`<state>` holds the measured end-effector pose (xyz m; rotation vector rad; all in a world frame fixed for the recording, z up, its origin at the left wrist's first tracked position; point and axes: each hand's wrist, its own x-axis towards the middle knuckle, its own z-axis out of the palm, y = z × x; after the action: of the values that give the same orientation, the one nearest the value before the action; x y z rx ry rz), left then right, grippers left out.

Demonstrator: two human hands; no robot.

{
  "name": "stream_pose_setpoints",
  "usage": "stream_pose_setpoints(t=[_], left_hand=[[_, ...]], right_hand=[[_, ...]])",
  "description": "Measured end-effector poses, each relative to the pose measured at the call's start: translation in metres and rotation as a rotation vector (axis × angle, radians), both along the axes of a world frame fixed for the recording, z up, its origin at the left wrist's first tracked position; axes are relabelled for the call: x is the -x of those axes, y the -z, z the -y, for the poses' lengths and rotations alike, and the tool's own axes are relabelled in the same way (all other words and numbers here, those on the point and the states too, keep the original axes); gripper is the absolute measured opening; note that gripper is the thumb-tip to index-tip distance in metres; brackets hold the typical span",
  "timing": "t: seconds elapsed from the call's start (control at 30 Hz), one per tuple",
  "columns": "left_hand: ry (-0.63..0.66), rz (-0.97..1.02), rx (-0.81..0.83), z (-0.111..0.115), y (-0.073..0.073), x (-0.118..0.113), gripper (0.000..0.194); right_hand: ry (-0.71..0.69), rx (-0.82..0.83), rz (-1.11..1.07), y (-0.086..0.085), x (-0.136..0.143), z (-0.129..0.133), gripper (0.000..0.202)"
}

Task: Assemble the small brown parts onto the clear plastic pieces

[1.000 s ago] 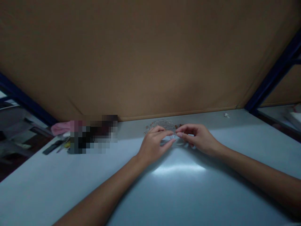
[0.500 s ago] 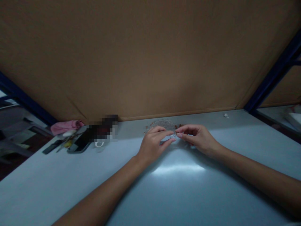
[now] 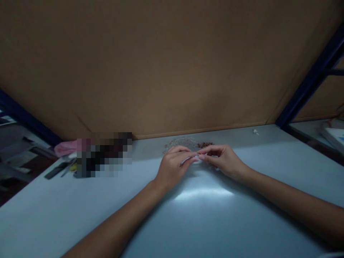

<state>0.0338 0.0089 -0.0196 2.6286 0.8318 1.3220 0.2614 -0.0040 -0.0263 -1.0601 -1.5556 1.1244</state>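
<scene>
My left hand (image 3: 174, 165) is closed in a pinch, thumb against the forefinger, on a small clear piece (image 3: 197, 156) that shows only in part. Facing it, my right hand (image 3: 225, 161) pinches with thumb and forefinger at the same spot; what lies between those tips is too small to make out. The fingertips of both hands nearly meet just above the table. Right behind them lies a heap of clear, plastic-looking pieces (image 3: 185, 142), partly covered by my left hand. Beside the heap, behind my right fingers, sits a small pile of brown pieces (image 3: 205, 144).
The pale table (image 3: 204, 222) runs up to a brown board (image 3: 172, 71) with blue metal posts (image 3: 298, 89) at its sides. At the left lie a pink cloth (image 3: 66, 147), a dark flat object (image 3: 56, 170) and blurred-out items. A white scrap (image 3: 255, 132) lies back right.
My left thumb and forefinger have closed together on the clear piece. My right fingertips have come slightly left to meet them. The view has shifted a little.
</scene>
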Motion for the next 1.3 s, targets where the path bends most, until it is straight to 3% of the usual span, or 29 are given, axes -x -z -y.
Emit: stream_pose_setpoints(t=[0.13,0.4,0.73,0.8,0.9,1.0,1.17,1.3], left_hand=[[-0.044,-0.004,0.023,-0.005,0.001,0.003,0.017],[-0.257,-0.04,0.161,-0.025,0.004,0.017,0.022],[-0.398,-0.146,0.122,-0.031,0.011,0.021,0.018],[-0.398,-0.164,0.11,-0.03,0.011,0.02,0.018],[-0.372,-0.198,0.081,-0.028,0.01,0.019,0.021],[-0.34,-0.264,0.065,-0.023,0.01,0.017,0.034],[-0.294,-0.395,0.074,-0.018,0.008,0.014,0.064],[-0.27,-0.423,0.063,-0.019,0.009,0.011,0.071]], right_hand=[[0.002,-0.074,0.068,0.003,-0.002,-0.002,0.043],[0.057,-0.226,0.246,0.011,-0.004,-0.004,0.032],[0.048,-0.286,0.314,0.008,-0.002,-0.002,0.025],[0.058,-0.332,0.361,0.008,-0.004,-0.003,0.024],[0.127,-0.524,0.538,0.007,-0.011,-0.008,0.025],[0.216,-0.687,0.744,0.007,-0.018,-0.012,0.029],[0.234,-0.677,0.997,0.017,-0.021,-0.018,0.05],[0.17,-0.684,1.063,0.025,-0.019,-0.023,0.057]])
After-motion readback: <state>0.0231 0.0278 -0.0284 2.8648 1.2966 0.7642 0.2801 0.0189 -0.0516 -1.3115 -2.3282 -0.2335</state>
